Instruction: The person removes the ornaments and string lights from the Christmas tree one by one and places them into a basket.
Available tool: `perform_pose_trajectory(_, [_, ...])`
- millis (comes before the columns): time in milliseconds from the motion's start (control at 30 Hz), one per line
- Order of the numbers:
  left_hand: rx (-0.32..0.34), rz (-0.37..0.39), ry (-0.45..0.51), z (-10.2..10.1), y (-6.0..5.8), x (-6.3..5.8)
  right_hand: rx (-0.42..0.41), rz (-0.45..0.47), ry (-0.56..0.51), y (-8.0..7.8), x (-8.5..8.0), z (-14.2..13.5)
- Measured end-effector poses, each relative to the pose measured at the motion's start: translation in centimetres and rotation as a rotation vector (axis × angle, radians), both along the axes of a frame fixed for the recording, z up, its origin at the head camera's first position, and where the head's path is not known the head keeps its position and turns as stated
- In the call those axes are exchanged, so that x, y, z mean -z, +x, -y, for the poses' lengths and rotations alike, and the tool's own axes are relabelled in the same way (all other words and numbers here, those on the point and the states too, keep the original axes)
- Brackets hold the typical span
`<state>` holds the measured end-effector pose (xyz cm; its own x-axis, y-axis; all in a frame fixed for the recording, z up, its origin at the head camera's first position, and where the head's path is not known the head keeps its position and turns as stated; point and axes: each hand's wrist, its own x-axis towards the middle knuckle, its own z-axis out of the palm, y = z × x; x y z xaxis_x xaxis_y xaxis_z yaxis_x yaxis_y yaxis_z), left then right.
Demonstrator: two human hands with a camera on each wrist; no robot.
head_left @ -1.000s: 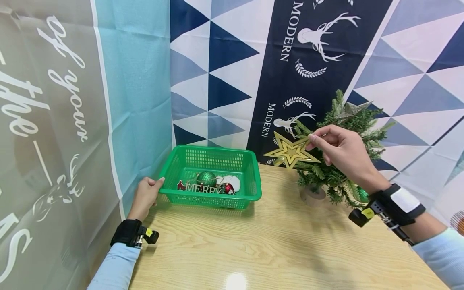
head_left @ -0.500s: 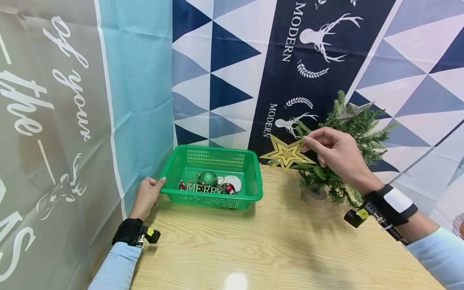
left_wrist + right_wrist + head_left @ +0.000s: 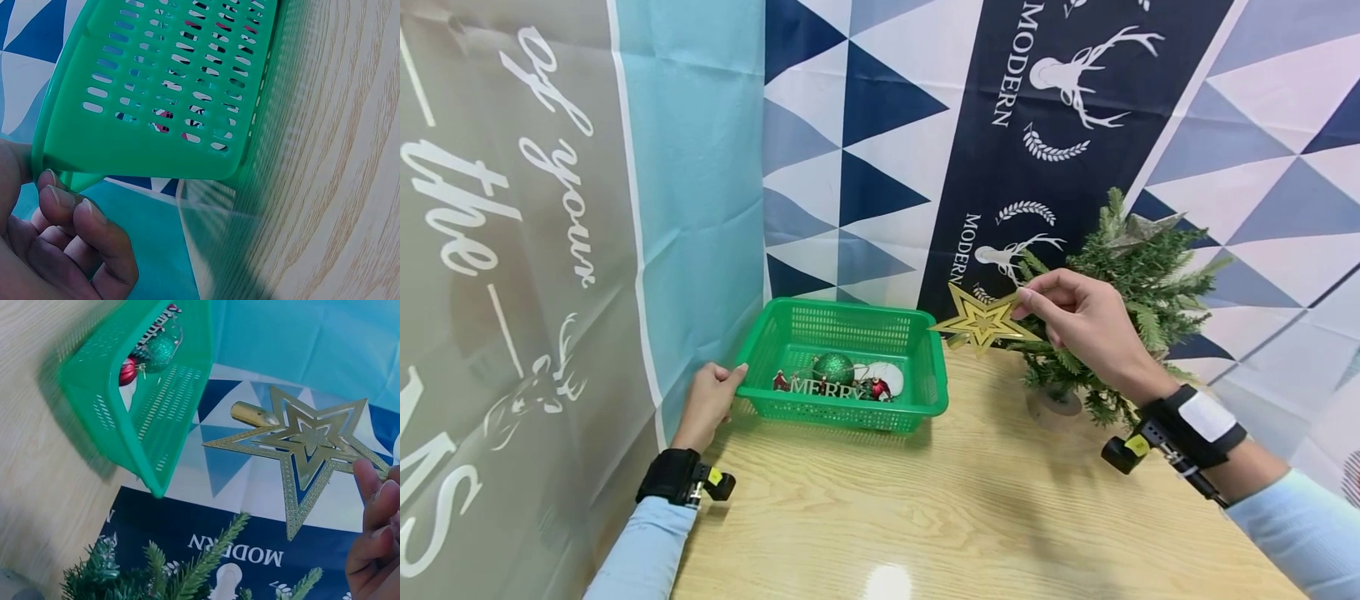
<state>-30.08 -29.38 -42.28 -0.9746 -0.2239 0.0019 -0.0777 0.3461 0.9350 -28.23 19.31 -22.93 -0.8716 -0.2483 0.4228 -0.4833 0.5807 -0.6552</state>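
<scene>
My right hand [image 3: 1078, 325] pinches one point of a gold star tree topper [image 3: 981, 321] between thumb and fingers, holding it in the air. In the right wrist view the star [image 3: 309, 440] shows a short gold tube at its base. A green plastic basket [image 3: 842, 412] stands on the table to the star's left. My left hand [image 3: 707, 404] grips the basket's near left corner, thumb on the rim and fingers curled below. In the left wrist view those fingers [image 3: 103, 237] are under the rim. The basket holds a green glitter ball [image 3: 833, 369], a MERRY sign [image 3: 823, 388] and a red ornament [image 3: 877, 389].
A small Christmas tree [image 3: 1150, 292] on a round wooden base [image 3: 1054, 408] stands behind my right hand, a silver star [image 3: 1142, 232] near its top. Patterned cloth [image 3: 880, 125] hangs behind the table [image 3: 865, 500], and more cloth hangs along the left.
My right hand has moved left with the gold star, away from the tree and closer to the basket's right rim. The left hand keeps its grip; the view has shifted slightly.
</scene>
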Motion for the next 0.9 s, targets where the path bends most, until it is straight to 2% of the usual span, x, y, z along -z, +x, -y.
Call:
perform_pose_trajectory(400, [-0.011,-0.001,0.0,-0.2,-0.2,-0.1,0.006,0.029,0.011,-0.4,0.9,0.3])
perform_pose_trajectory(667, [-0.017,0.007,-0.003,-0.2,-0.1,-0.1,-0.035,0.035,-0.006,-0.6,1.4,0.8])
perform_pose_trajectory(900, [-0.02,0.012,0.001,-0.1,-0.2,-0.1,-0.054,0.03,0.024,-0.9,2.1,1.4])
